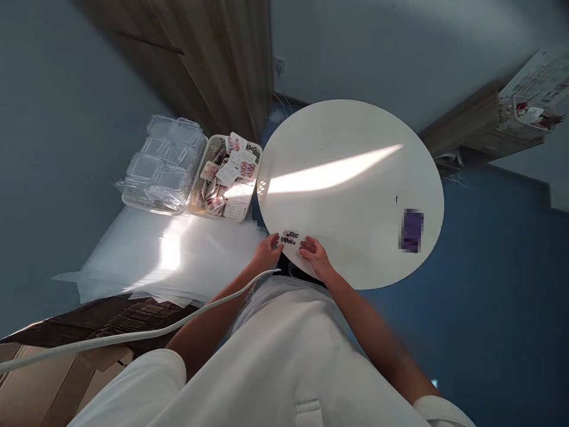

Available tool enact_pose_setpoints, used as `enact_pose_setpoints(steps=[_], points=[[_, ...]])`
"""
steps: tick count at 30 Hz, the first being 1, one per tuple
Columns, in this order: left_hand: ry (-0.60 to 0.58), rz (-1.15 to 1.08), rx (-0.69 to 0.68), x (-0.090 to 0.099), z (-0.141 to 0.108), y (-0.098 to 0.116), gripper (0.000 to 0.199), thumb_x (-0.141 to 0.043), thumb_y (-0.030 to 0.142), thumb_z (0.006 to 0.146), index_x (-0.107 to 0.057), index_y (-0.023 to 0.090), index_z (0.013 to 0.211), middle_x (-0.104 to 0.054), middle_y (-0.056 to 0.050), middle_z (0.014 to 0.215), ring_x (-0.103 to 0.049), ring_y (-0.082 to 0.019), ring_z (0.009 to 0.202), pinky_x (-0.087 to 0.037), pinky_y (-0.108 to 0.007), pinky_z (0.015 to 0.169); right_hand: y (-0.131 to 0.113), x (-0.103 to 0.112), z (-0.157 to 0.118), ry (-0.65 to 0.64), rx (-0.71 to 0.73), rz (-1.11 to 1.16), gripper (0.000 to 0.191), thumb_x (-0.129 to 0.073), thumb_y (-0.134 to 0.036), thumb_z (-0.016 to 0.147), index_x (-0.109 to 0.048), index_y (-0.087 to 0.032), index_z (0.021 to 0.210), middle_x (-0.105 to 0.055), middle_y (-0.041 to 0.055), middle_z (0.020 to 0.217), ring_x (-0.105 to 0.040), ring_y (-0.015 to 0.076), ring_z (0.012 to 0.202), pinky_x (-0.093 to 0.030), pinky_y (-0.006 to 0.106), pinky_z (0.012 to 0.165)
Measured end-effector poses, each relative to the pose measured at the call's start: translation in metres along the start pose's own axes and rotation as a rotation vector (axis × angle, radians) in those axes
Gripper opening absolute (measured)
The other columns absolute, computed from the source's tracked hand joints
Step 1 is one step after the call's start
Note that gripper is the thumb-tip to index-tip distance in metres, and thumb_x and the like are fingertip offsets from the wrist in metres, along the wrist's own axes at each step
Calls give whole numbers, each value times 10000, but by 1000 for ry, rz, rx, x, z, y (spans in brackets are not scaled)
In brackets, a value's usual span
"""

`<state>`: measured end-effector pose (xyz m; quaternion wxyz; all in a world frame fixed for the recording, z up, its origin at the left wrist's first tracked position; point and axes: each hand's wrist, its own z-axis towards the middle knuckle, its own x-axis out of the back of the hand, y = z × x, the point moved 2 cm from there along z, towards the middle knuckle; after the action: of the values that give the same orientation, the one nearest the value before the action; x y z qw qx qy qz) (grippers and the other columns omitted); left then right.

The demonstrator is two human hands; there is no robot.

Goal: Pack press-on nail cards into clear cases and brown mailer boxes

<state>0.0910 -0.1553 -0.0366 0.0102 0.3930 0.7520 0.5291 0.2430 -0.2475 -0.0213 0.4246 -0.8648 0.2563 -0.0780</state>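
A small card of dark, shiny press-on nails (289,238), set in two rows, lies between my hands at the near left edge of the round white table (347,237). The fingers of my left hand (267,252) are closed on its left end. At its right end my right hand (316,256) has its fingers curled against the edge. The undersides of both hands, with parts of the thumbs, are hard to make out.
Left of the table, a white basket (192,209) holds many printed nail cards. Beside it are stacked clear plastic boxes (162,157) and clear sheets (133,249). A purple blurred item (412,230) lies at the table's right. A white cable (178,323) crosses my left arm.
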Motion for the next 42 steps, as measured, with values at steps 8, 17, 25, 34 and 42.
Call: enact_pose_setpoints(steps=[8, 17, 25, 34, 42], points=[[-64, 0, -55, 11, 9, -2, 544, -522, 245, 722, -414, 123, 1241, -532, -131, 1202, -509, -223, 1097, -397, -366, 937, -7, -31, 13, -36, 26, 64, 648, -713, -278, 548, -460, -216, 1141, -503, 100, 1224, -491, 227, 1118, -381, 417, 971], [50, 13, -48, 31, 33, -3, 555, -499, 187, 714, -395, 128, 1256, -519, -123, 1216, -486, -221, 1119, -376, -365, 954, -19, -55, 33, -73, 30, 111, 687, -717, -293, 537, -440, -201, 1158, -463, 113, 1266, -467, 231, 1141, -396, 389, 957], [99, 6, -38, 36, 34, 0, 532, -513, 169, 697, -434, 136, 1222, -547, -110, 1183, -515, -207, 1082, -402, -343, 931, -21, -59, 36, -85, 27, 116, 656, -704, -259, 539, -450, -206, 1142, -479, 104, 1250, -480, 220, 1125, -392, 390, 960], [135, -16, -60, 34, 34, -2, 515, -512, 162, 695, -444, 138, 1205, -552, -103, 1171, -520, -201, 1073, -402, -339, 934, -20, -58, 36, -92, 46, 89, 643, -704, -289, 533, -457, -224, 1123, -487, 88, 1247, -491, 208, 1106, -398, 396, 949], [191, -168, -49, 28, 32, -6, 515, -505, 177, 707, -427, 131, 1214, -514, -116, 1216, -497, -194, 1104, -407, -330, 934, -10, -52, 39, -149, 96, 9, 647, -676, -319, 586, -418, -249, 1175, -432, 80, 1297, -457, 203, 1140, -381, 387, 946]])
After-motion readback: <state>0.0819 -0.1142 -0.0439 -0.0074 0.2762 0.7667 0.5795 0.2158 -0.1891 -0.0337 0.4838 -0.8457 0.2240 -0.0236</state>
